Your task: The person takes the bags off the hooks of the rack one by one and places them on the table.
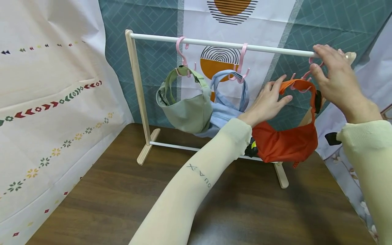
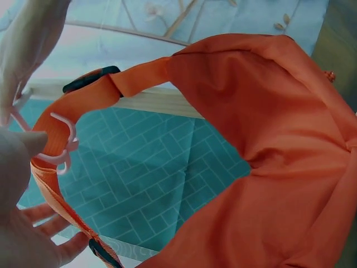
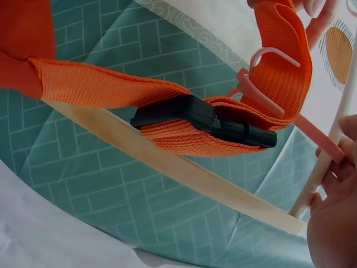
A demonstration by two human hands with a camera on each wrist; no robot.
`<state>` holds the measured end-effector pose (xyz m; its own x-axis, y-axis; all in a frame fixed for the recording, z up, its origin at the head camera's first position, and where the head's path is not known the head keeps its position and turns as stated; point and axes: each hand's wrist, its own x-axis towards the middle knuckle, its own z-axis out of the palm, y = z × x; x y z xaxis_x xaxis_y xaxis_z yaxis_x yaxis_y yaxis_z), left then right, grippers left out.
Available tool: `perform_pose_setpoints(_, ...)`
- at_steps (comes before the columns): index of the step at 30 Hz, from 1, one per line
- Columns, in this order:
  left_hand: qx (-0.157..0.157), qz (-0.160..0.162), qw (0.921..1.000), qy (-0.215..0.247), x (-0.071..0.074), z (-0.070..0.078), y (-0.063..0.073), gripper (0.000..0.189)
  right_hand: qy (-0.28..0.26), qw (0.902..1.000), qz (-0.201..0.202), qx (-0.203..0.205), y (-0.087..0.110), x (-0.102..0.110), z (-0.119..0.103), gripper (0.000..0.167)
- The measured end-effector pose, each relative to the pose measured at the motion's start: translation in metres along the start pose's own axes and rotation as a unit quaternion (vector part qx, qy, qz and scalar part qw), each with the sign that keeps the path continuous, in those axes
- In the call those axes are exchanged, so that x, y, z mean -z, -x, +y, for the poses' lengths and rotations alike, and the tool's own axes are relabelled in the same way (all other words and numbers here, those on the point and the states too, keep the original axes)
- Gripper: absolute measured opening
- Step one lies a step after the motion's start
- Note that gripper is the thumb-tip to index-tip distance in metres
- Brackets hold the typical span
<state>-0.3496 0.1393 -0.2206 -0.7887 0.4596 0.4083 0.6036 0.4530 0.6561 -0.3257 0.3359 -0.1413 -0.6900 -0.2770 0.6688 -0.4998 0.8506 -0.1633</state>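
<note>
An orange bag (image 1: pixel 284 141) hangs by its webbing strap (image 2: pixel 142 78) from a pink multi-prong hook (image 3: pixel 259 92) near the right end of a white rail (image 1: pixel 275 51). My left hand (image 1: pixel 263 103) is beside the strap's upper left part, fingers extended and thumb apart, with the strap passing loosely between. Up at the rail, my right hand (image 1: pixel 340 78) has its fingers over the rod and holds the top of the pink hook. A black buckle (image 3: pixel 203 120) sits on the strap. In the head view, the right hand partly covers the hook's top.
A green bag (image 1: pixel 188 110) and a light blue bag (image 1: pixel 222 114) hang from pink hooks farther left. Wooden posts (image 1: pixel 137 81) carry the rail above a brown table (image 1: pixel 101 190). Patterned cloth (image 1: pixel 147 20) hangs behind. A dark item (image 1: pixel 251 149) shows behind the left sleeve.
</note>
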Motion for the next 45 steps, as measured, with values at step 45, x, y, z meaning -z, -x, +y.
perform_pose_setpoints(45, -0.062, 0.109, 0.9914, 0.036, 0.0, 0.055, -0.009, 0.025, 0.039, 0.999, 0.013, -0.017, -0.002, 0.003, -0.004, 0.055)
